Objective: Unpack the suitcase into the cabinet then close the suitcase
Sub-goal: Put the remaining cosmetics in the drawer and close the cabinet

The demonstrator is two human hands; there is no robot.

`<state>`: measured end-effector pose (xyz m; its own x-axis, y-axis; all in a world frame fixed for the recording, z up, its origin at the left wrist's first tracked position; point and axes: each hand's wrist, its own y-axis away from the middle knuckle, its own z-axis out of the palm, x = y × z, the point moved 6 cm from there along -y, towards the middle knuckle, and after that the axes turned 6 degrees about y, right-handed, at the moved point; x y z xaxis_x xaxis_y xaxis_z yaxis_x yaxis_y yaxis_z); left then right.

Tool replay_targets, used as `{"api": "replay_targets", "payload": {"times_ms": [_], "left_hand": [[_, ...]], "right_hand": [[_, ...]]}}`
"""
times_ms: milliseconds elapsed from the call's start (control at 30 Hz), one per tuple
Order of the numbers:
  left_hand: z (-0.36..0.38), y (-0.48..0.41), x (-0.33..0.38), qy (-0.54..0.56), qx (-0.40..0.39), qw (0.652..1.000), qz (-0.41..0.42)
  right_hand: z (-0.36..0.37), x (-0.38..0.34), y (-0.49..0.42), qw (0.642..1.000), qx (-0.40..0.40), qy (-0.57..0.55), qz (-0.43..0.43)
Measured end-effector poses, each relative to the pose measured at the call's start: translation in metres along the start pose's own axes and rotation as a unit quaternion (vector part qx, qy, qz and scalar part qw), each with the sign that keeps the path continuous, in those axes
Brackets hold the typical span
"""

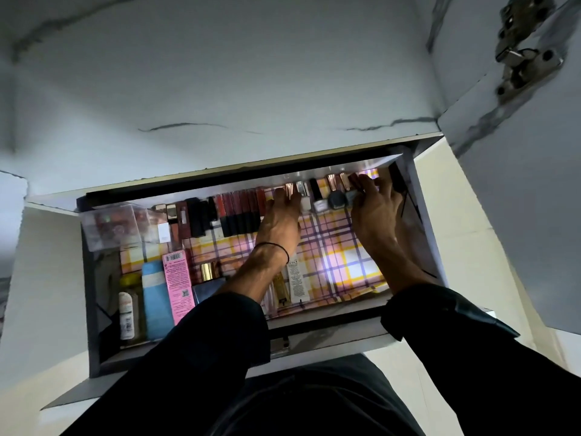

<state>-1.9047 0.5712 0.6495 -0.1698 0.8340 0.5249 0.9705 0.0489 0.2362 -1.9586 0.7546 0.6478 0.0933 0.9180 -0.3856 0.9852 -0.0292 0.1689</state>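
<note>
The open cabinet drawer (421,215) is lined with plaid paper (339,247) and holds cosmetics. A row of lipstick tubes (239,212) and nail polish bottles (320,202) stands along its far edge. My left hand (279,221) reaches into that row, fingertips on a rose-gold tube (288,187); its grip is hidden. My right hand (374,215) is at the far right corner, fingers pinched on a small grey nail polish bottle (352,195). The suitcase is out of view.
A clear plastic box (116,225) sits in the drawer's far left. A pink carton (177,278), a blue bottle (155,297) and a yellow-capped bottle (129,309) lie near the front left. The cabinet door with a metal hinge (518,48) hangs open at the right.
</note>
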Motion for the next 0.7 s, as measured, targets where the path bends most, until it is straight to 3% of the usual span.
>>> {"api": "replay_targets", "payload": {"times_ms": [433, 700], "left_hand": [[-0.007, 0.003, -0.009, 0.027, 0.014, 0.998, -0.051], [-0.006, 0.004, -0.01, -0.062, -0.007, 0.997, -0.05]], "right_hand": [[0.007, -0.005, 0.001, 0.996, -0.025, -0.078, -0.023], [0.017, -0.01, 0.006, 0.994, -0.021, -0.107, -0.014]]}}
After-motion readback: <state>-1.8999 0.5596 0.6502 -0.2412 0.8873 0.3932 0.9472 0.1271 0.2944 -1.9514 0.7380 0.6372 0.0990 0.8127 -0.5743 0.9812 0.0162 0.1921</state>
